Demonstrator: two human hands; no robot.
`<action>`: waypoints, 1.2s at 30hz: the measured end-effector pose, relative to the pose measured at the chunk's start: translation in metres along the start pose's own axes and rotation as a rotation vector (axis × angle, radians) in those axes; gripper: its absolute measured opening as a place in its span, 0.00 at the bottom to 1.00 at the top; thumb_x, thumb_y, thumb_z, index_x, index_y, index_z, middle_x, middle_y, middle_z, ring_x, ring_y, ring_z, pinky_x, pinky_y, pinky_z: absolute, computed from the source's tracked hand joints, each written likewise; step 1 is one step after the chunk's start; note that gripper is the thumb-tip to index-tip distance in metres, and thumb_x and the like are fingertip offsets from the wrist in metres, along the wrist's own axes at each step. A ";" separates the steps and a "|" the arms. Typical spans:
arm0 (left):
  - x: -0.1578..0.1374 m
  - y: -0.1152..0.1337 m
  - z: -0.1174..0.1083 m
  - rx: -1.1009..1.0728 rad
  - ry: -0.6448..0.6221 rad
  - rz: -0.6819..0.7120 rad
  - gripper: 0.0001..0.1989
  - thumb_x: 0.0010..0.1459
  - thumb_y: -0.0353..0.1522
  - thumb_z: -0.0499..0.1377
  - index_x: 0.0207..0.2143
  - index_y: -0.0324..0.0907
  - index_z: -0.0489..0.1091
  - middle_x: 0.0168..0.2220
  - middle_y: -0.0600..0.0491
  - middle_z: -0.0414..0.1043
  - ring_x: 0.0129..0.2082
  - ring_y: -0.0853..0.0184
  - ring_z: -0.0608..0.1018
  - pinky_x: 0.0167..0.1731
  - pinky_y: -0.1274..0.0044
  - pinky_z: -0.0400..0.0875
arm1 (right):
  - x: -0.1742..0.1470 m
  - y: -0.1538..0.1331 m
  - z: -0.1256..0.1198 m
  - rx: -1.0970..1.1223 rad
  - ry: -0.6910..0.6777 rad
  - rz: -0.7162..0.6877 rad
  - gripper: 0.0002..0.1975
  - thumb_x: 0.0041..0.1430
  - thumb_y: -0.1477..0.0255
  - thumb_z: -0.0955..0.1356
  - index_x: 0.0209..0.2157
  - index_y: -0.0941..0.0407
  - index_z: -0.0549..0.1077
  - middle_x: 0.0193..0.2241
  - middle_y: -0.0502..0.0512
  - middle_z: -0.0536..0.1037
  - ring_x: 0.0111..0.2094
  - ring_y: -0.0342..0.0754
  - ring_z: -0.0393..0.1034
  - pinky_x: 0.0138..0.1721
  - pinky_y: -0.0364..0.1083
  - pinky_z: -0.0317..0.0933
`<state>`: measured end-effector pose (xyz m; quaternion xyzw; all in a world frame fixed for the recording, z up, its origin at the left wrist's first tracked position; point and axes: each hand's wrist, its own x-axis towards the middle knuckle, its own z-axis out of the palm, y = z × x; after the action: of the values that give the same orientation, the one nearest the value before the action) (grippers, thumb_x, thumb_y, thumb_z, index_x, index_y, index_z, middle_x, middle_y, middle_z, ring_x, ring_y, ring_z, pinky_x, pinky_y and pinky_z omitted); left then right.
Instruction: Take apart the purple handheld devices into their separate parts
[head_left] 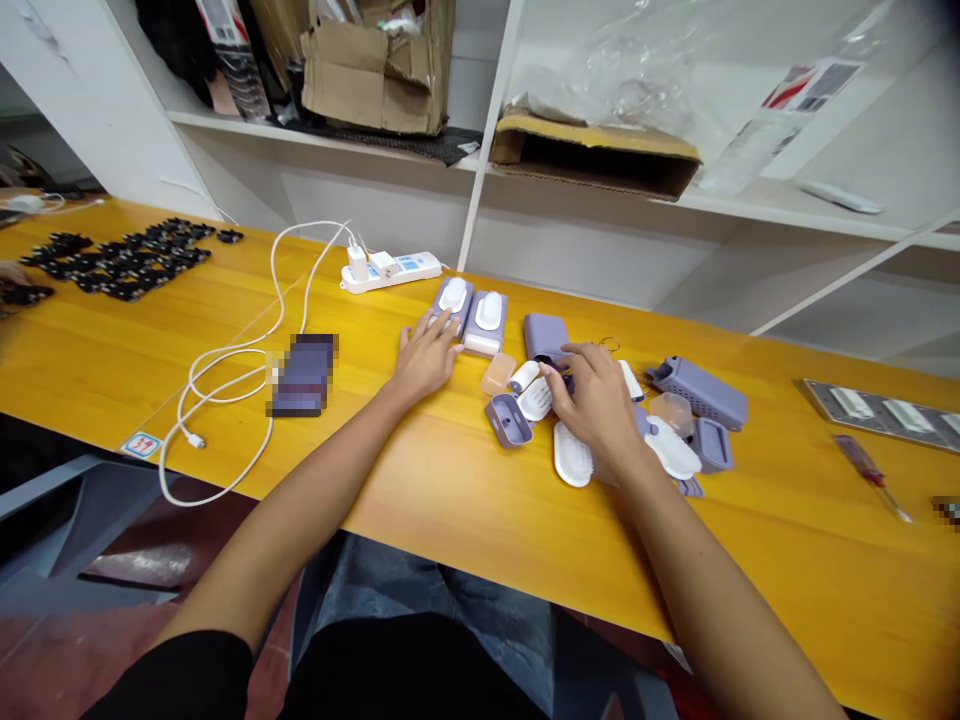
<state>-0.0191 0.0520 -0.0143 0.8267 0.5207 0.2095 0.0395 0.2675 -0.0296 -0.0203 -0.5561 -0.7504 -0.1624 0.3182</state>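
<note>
My left hand (425, 362) lies open, its spread fingers on the lower end of a purple case with a white oval piece (453, 295) on top. Close beside it is a second purple case with a white oval piece (490, 311). Over a loose group of purple and white parts hangs my right hand (600, 395), thumb apart from the fingers, whose tips are partly hidden. Near those fingers stands a purple block-shaped case (546, 334). Around the hand are a small open purple tray (510, 420), a white bristled oval piece (573, 455), a translucent orange cap (497, 374) and a perforated purple case (701, 393).
A white power strip (416, 267), a looped white cable (217, 352) and a dark blurred-out flat device (304, 376) are on the left. Several black parts (135, 255) lie farther left. A screwdriver (862, 465) and a metal strip (885, 405) are at right; shelves (420, 180) rise behind.
</note>
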 end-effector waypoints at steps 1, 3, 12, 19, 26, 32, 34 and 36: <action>0.000 -0.001 -0.001 0.020 -0.021 -0.014 0.29 0.79 0.39 0.50 0.78 0.48 0.63 0.83 0.50 0.53 0.83 0.50 0.55 0.74 0.46 0.58 | 0.000 0.001 0.000 0.001 0.000 0.005 0.18 0.79 0.58 0.65 0.45 0.57 0.81 0.53 0.72 0.84 0.55 0.69 0.77 0.56 0.67 0.71; -0.001 -0.001 -0.003 0.052 -0.030 -0.046 0.28 0.79 0.40 0.50 0.77 0.50 0.63 0.83 0.50 0.53 0.83 0.50 0.56 0.74 0.45 0.59 | 0.000 0.002 0.000 0.007 -0.002 0.017 0.19 0.79 0.58 0.65 0.45 0.57 0.81 0.53 0.72 0.84 0.55 0.70 0.77 0.56 0.68 0.71; -0.005 0.014 -0.040 0.196 0.039 -0.330 0.21 0.76 0.39 0.55 0.53 0.35 0.82 0.57 0.30 0.82 0.63 0.39 0.77 0.66 0.48 0.65 | 0.002 0.001 -0.003 0.018 0.033 -0.004 0.16 0.78 0.60 0.67 0.44 0.57 0.81 0.51 0.71 0.85 0.54 0.68 0.78 0.57 0.67 0.72; -0.013 0.003 -0.047 0.178 0.162 -0.367 0.44 0.70 0.44 0.65 0.78 0.30 0.54 0.79 0.24 0.52 0.78 0.33 0.60 0.69 0.49 0.66 | 0.001 -0.001 -0.005 0.022 0.025 -0.007 0.16 0.78 0.61 0.66 0.43 0.58 0.80 0.51 0.73 0.85 0.53 0.68 0.78 0.57 0.68 0.72; 0.002 -0.022 -0.020 0.055 0.077 -0.420 0.46 0.64 0.36 0.68 0.77 0.29 0.54 0.67 0.24 0.70 0.69 0.34 0.72 0.68 0.51 0.68 | 0.001 0.000 -0.004 0.042 0.048 -0.005 0.14 0.78 0.61 0.67 0.41 0.55 0.79 0.50 0.70 0.85 0.53 0.67 0.78 0.55 0.66 0.72; 0.010 -0.032 -0.014 -0.210 0.312 -0.409 0.41 0.60 0.40 0.71 0.71 0.36 0.63 0.66 0.31 0.74 0.68 0.37 0.74 0.70 0.52 0.68 | 0.002 -0.002 -0.004 0.064 0.085 -0.011 0.13 0.77 0.62 0.68 0.41 0.54 0.79 0.49 0.70 0.85 0.52 0.67 0.78 0.55 0.67 0.73; 0.011 -0.032 -0.014 -0.313 0.410 -0.348 0.40 0.59 0.39 0.72 0.69 0.42 0.63 0.67 0.37 0.74 0.67 0.41 0.75 0.70 0.53 0.69 | 0.003 -0.002 -0.004 0.078 0.109 -0.016 0.12 0.77 0.62 0.68 0.40 0.54 0.78 0.49 0.69 0.85 0.52 0.66 0.78 0.55 0.66 0.73; 0.012 -0.030 -0.014 -0.398 0.493 -0.275 0.39 0.58 0.39 0.72 0.68 0.46 0.63 0.66 0.40 0.74 0.65 0.44 0.76 0.68 0.54 0.71 | 0.003 -0.003 -0.005 0.101 0.130 -0.021 0.11 0.77 0.63 0.68 0.41 0.53 0.78 0.49 0.69 0.85 0.52 0.65 0.79 0.56 0.66 0.74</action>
<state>-0.0456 0.0737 -0.0066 0.6495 0.5701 0.4929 0.1008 0.2655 -0.0310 -0.0143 -0.5198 -0.7413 -0.1635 0.3919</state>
